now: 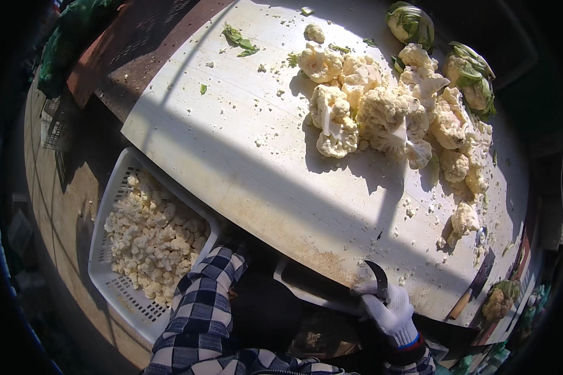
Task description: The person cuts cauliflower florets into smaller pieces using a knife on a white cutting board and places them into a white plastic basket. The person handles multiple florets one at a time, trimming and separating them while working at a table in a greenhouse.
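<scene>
My right hand [390, 308], in a white knit glove, grips a small knife with a dark curved blade [378, 276] at the near edge of the white table [244, 187]. My left hand is hidden; its checked sleeve [216, 286] reaches to the dark gap beside a white plastic basket [98, 243]. Small cauliflower florets [159, 239] fill much of that basket. Cut cauliflower pieces [384, 112] are heaped at the table's far right, in sun. Beside them sit two cauliflower heads with green leaves [410, 26], [471, 77] at the back.
A cleaver with a wooden handle [460, 303] lies by the right edge, near another cauliflower head [500, 300]. Crumbs and a green leaf scrap [239, 41] are strewn over the table. A white container's rim [309, 297] shows under the near edge. Green netting [68, 42] is at upper left.
</scene>
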Motion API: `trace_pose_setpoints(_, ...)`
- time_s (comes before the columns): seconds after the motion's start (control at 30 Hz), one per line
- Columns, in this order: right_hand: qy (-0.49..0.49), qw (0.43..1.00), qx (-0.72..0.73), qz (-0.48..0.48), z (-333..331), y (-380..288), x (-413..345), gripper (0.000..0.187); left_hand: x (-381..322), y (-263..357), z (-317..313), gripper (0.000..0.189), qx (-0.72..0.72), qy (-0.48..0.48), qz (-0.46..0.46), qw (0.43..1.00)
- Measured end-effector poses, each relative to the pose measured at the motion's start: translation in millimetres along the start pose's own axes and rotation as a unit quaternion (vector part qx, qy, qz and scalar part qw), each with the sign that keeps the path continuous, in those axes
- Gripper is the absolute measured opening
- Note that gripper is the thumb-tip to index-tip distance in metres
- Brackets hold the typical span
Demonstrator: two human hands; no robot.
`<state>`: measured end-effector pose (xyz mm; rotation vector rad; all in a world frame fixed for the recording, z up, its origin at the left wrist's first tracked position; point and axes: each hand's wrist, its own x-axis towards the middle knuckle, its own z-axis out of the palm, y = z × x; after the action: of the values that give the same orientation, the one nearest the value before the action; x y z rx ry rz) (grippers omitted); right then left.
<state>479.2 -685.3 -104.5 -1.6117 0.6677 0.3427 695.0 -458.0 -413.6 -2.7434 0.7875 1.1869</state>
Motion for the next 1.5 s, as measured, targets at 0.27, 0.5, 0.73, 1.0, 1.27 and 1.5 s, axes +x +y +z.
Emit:
trace_pose_setpoints(0.27, 0.015, 0.992, 0.124, -0.006, -4.8, -17.2, 11.1, 0.025, -57.6, -33.8, -41.3, 0.042, 0.050, -0.003, 0.073, 0.996)
trace_pose_setpoints(0.5, 0.247, 0.951, 0.080, -0.167, -14.8, -3.8, 58.0, 0.024, -201.3, -18.6, -154.7, 0.038, -0.354, 0.048, 0.003, 0.934)
trace_pose_setpoints(0.73, 0.342, 0.913, 0.005, -0.221, -14.8, 22.2, 81.4, 0.038, -191.6, 65.0, -244.6, 0.056, -0.194, 0.394, 0.105, 0.892)
trace_pose_setpoints(1.0, 0.358, 0.911, 0.006, -0.203, -8.3, 34.4, 73.2, 0.029, -34.3, 136.1, -278.8, 0.068, -0.191, 0.396, -0.027, 0.898)
trace_pose_setpoints(1.27, 0.293, 0.916, 0.043, -0.271, -16.4, 26.7, 47.5, 0.031, -44.7, 142.7, -268.6, 0.057, -0.476, 0.395, 0.060, 0.783)
trace_pose_setpoints(1.5, 0.232, 0.952, 0.018, -0.196, -26.3, 25.8, 31.3, 0.034, -113.1, 150.3, -241.8, 0.053, -0.564, 0.282, 0.062, 0.773)
